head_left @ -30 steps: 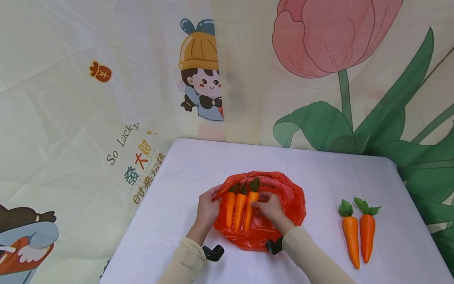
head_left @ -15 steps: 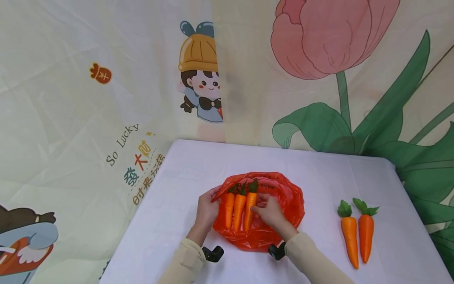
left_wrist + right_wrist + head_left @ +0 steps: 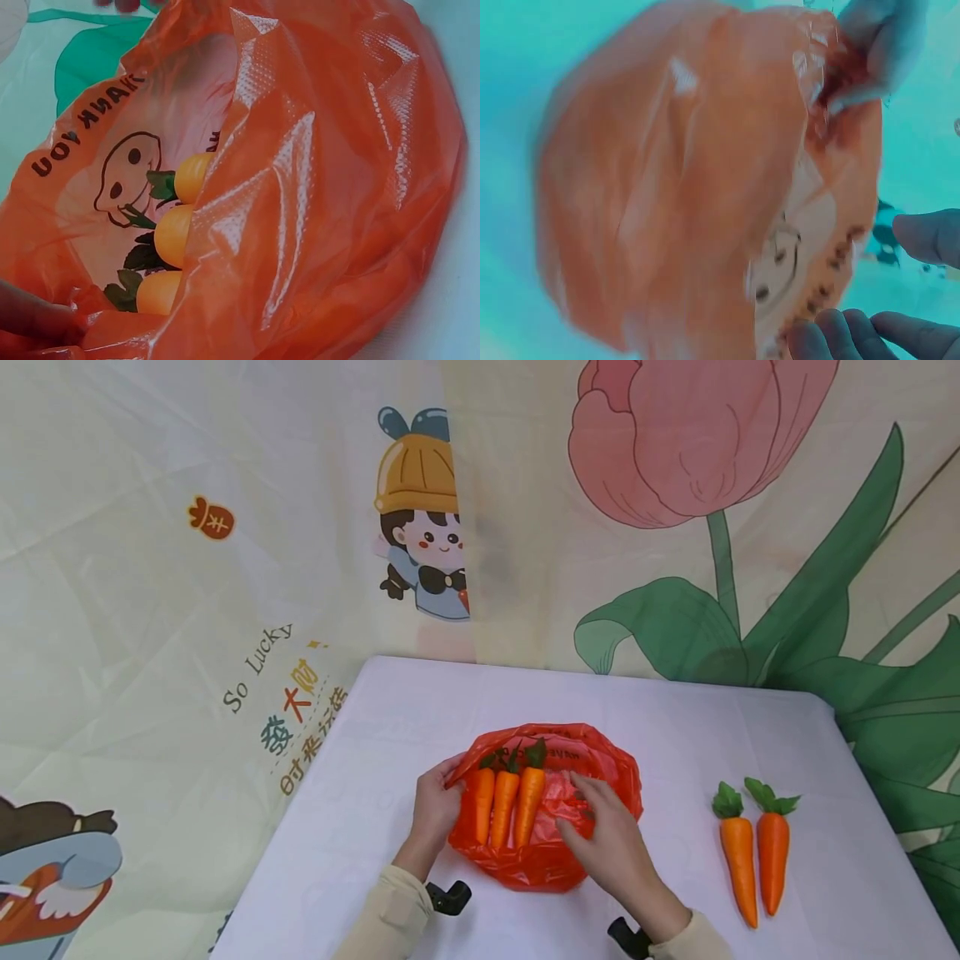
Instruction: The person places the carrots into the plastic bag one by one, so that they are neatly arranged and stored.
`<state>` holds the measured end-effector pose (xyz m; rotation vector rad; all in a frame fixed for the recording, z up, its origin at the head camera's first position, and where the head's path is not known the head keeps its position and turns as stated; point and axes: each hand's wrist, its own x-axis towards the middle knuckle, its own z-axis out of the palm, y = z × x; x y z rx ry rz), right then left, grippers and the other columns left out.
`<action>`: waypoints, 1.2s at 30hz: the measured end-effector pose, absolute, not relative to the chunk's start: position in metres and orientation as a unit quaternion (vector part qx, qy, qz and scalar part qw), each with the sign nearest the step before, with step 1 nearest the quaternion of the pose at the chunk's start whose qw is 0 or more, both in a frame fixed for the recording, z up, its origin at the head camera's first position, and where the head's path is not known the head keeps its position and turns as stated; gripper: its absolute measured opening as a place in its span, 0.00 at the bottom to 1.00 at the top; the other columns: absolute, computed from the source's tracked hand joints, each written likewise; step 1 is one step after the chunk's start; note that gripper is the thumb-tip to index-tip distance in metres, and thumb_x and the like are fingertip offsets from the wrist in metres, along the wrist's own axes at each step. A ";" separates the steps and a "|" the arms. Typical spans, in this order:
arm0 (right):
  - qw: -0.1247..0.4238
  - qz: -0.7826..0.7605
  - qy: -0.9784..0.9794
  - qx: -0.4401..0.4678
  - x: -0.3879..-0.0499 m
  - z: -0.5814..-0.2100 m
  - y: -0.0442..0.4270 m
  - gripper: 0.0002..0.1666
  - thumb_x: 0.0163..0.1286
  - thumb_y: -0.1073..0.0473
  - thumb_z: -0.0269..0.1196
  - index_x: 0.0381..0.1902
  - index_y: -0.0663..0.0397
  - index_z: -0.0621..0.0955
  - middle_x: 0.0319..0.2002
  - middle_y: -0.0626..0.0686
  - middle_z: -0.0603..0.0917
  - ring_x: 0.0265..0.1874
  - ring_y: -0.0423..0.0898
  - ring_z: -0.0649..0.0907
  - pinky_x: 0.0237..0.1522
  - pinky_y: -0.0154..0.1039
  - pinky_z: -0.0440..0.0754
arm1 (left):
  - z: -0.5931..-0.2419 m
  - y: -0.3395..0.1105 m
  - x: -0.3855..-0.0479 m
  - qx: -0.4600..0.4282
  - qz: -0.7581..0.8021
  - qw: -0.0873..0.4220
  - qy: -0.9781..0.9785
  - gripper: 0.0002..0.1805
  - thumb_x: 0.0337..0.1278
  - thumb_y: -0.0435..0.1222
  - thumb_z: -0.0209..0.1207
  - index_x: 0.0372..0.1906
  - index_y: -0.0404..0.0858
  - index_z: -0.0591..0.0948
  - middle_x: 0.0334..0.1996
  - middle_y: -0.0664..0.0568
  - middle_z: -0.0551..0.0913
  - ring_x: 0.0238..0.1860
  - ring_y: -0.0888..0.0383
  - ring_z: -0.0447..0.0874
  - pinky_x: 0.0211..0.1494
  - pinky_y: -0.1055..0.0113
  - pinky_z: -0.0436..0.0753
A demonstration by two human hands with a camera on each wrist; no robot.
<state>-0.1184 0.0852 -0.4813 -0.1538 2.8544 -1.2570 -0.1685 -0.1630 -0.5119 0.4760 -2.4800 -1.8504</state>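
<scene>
A red plastic bag lies with its mouth open on the table. Three orange carrots with green tops, among them the rightmost carrot, rest side by side in its left part. My left hand pinches the bag's left rim; in the left wrist view only a finger shows at the gathered plastic. Over the right part of the bag, my right hand is spread and holds nothing. The right wrist view shows its thumb apart from the other fingers.
Two more carrots lie to the right of the bag: a lighter carrot and a redder carrot. A white cloth covers the table. Behind it hangs a printed curtain.
My right hand has let go of the rightmost carrot in the bag and moved right, its fingers spreading. The left hand keeps its hold on the bag's rim.
</scene>
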 end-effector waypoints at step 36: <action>-0.091 -0.123 0.985 0.080 -0.117 -0.505 0.257 0.50 0.53 0.52 0.79 0.61 0.82 0.70 0.52 0.80 0.77 0.40 0.72 0.81 0.39 0.63 0.84 | -0.514 -0.163 -0.171 0.158 -0.591 0.006 -0.791 0.22 0.71 0.24 0.51 0.65 0.38 0.79 0.59 0.44 0.82 0.61 0.46 0.79 0.65 0.52 0.76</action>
